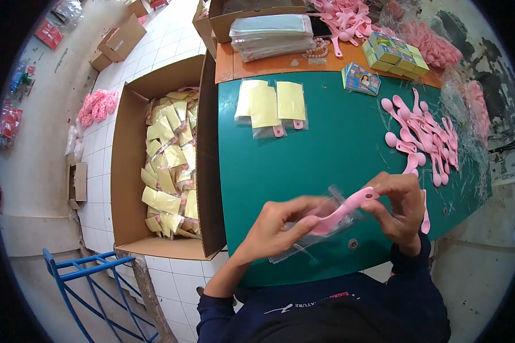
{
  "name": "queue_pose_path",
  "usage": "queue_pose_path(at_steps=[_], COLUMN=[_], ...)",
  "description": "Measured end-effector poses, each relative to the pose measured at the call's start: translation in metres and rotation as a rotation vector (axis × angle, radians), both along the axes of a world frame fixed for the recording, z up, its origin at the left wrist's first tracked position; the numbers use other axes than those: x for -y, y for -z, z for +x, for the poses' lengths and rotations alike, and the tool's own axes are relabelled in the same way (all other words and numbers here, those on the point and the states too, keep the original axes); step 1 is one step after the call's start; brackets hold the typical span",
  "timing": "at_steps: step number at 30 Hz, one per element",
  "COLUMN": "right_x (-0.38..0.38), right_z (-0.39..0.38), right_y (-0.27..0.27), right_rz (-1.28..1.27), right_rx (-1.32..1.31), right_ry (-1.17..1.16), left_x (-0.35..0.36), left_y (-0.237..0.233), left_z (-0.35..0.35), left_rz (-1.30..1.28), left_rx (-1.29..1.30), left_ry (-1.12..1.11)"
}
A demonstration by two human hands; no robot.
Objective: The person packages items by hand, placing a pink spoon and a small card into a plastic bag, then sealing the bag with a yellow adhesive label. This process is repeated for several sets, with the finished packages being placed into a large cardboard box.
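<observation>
Your left hand (280, 226) is pinched shut on the thin clear plastic sleeve (303, 246). Your right hand (397, 208) grips the pink plastic spoon-shaped piece (344, 210) by its slotted handle end, fingertips closed around it. Both sit just above the near edge of the green desk (326, 160), right in front of your chest.

The broad end of the piece looks to be inside the sleeve's mouth, with the handle slanting up to your right. The film is blurred, so I cannot tell how deep it sits. My read is that this is the feeding-in step.

To do it well, hold the mouth open with your left thumb and forefinger, film taut. Push along the line of the handle, not across it, so the broad end doesn't snag or wrinkle the film. Grip lightly, right at the handle tip.

The loose heap of pink pieces (423, 137) lies near on your right, and the yellow-carded packets (269, 106) lie farther up the desk. The open brown cardboard box (126, 171) of packets stands beside the desk on your left.
</observation>
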State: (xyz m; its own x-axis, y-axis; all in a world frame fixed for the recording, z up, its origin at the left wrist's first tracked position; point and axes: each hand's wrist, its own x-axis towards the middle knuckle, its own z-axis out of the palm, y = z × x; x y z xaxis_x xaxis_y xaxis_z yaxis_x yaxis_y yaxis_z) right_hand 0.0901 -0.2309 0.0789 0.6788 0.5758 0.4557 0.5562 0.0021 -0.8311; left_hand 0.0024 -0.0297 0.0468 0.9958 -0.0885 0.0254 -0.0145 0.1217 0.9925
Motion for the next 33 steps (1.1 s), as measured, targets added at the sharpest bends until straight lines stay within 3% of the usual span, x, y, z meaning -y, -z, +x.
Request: queue_pose_path(at_steps=[1,4,6,9,10,11,13,15,19,22,25,28,29,32,33], right_x=[0.0,-0.017,-0.029,-0.02,-0.008,0.003,0.037,0.038,0.019,0.021,0.008,0.013,0.018,0.045,0.043], right_z=[0.0,0.027,0.059,0.154,0.207,0.246,0.311,0.309,0.279,0.28,0.233,0.205,0.2,0.227,0.217], right_y=[-0.004,-0.026,-0.012,-0.007,0.017,0.039,0.086,0.111,0.102,0.107,0.064,0.039,0.031,0.081,0.079], right_rz=[0.036,-0.156,0.023,-0.21,-0.428,-0.586,-0.782,-0.834,-0.885,-0.644,-0.377,-0.366,-0.481,-0.795,-0.759], right_rx=[-0.015,0.33,0.169,-0.003,0.221,0.267,0.454,0.493,0.605,0.572,0.095,0.063,-0.047,0.434,0.531], right_ry=[-0.032,-0.493,-0.676,-0.239,0.1,0.376,0.39,0.558,0.827,0.721,0.568,0.47,0.441,0.607,0.678], left_x=[-0.007,-0.006,-0.005,-0.009,-0.015,-0.019,-0.021,-0.024,-0.026,-0.024,-0.034,-0.039,-0.038,-0.034,-0.036], left_y=[-0.005,-0.018,-0.008,0.002,0.006,0.007,0.006,-0.004,0.0,0.005,0.008,0.01,0.011,0.001,-0.004], left_z=[-0.003,-0.01,-0.013,-0.02,-0.024,-0.027,-0.031,-0.029,-0.019,-0.005,0.002,0.012,0.016,0.032,0.042], left_rz=[0.13,0.119,-0.002,-0.071,-0.056,-0.042,-0.049,-0.024,-0.123,-0.182,-0.167,-0.139,-0.136,-0.057,0.036], left_rx=[0.009,-0.115,-0.037,0.102,0.097,0.094,0.096,0.086,-0.078,-0.125,-0.183,-0.205,-0.194,-0.172,-0.154], left_ry=[0.103,0.041,-0.029,-0.064,-0.046,-0.03,-0.032,-0.033,-0.032,-0.044,-0.063,-0.047,-0.026,0.032,0.074])
